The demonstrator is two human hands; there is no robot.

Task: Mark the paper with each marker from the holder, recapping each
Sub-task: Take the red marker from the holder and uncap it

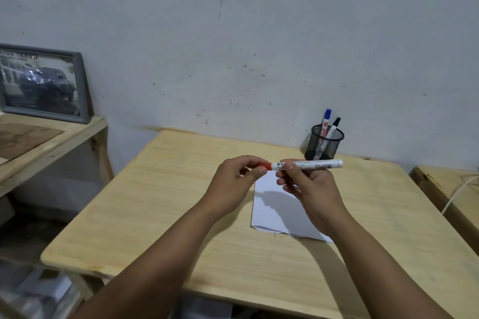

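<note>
**Red marker held level over the paper, both hands engaged**

Landmark: the sheet of paper (278, 204) lying flat on the wooden table (160, 215).

Holder and contents. A black mesh holder (324, 146) stands upright on the table beyond the paper, near the wall (259, 33). It contains two markers: one with a blue cap (327, 113) and one with a black cap (336, 122), both leaning and protruding above the rim. Their lower ends show only faintly through the mesh.

Marker in use. A white marker (308, 165) is held horizontally above the far edge of the paper, clear of its surface. The right hand (308, 189) grasps the barrel with thumb and fingers closed around it. The left hand (241, 181) pinches the red cap (265, 166) between thumb and fingers. The cap sits against the barrel end; whether it is fully seated cannot be determined.

Obscured areas. The right hand and forearm cover the right part of the paper, and a hand shadow falls across the middle. No marks can be made out on the visible portion. The barrel print is too small to read.

Left of the paper, on a separate wooden shelf (77, 134), a framed picture (41, 83) leans against the wall, cut off by the frame edge.
</note>
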